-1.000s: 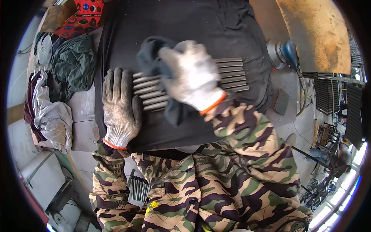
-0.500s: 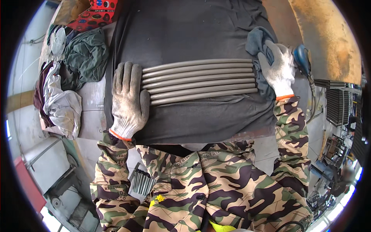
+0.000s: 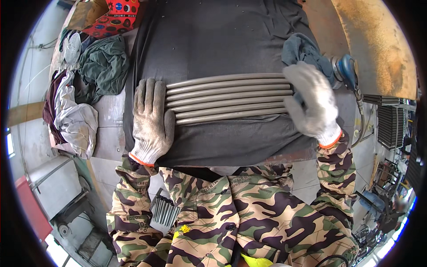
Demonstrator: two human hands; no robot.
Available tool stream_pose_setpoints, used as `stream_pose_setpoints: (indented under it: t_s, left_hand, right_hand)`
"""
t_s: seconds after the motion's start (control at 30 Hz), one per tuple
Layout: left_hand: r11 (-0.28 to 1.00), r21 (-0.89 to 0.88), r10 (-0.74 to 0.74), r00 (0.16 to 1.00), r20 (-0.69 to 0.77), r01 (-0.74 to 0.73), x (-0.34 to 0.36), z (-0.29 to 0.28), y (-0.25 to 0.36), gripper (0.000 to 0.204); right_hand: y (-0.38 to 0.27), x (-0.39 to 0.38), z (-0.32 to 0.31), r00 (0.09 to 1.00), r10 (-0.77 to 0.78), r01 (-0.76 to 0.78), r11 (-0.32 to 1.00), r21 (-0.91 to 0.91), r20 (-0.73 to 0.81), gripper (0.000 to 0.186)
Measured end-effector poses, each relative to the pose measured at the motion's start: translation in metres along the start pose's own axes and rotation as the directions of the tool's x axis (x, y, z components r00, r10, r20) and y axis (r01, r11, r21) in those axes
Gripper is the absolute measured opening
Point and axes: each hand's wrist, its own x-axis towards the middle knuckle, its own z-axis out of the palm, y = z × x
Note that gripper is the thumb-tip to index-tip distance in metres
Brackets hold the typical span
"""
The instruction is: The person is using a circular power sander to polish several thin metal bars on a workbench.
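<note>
Several grey metal rods lie side by side across a dark cloth on the workbench. At their left ends my left hand, in a soiled white knit glove, rests flat with its fingers stretched out away from me and the thumb near the rod ends. My right hand, gloved alike and blurred by motion, is at the right ends of the rods, thumb apart from the fingers, covering those ends. Behind it lies a crumpled blue-grey rag. No object shows in the right hand.
A blue handheld sander with a hose stands at the right. Crumpled green cloth and white cloth lie at the left, below a red patterned box. Stacked dark rods stand beyond the bench at right.
My right hand has let go of the rag and moved left and nearer, over the rods' right ends. The left hand keeps its place at the rods; the whole view has shifted slightly.
</note>
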Motion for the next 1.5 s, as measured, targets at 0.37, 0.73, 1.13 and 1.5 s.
stream_pose_setpoints:
  t_s: [0.37,0.73,1.13,1.5]
  left_hand:
    - [1.000,-0.016,-0.003,1.000,-0.021,0.003,-0.004,0.001,0.002,0.073]
    - [1.000,-0.003,-0.029,0.999,0.023,0.029,-0.007,-0.001,0.002,0.070]
    - [0.998,-0.061,0.009,0.999,0.048,-0.006,-0.007,-0.013,0.006,0.084]
    - [0.999,0.019,-0.043,0.966,0.253,0.040,0.042,-0.049,-0.011,0.079]
  right_hand:
    - [0.017,-0.010,0.019,0.895,0.116,-0.123,0.992,-0.010,0.431,0.092]
    - [-0.007,-0.010,0.025,0.920,0.080,-0.055,0.996,-0.076,0.384,0.095]
    - [0.006,-0.010,0.019,0.901,0.099,-0.094,0.995,-0.032,0.422,0.097]
    - [0.000,0.047,0.028,0.734,0.224,-0.149,0.974,-0.169,0.642,0.090]
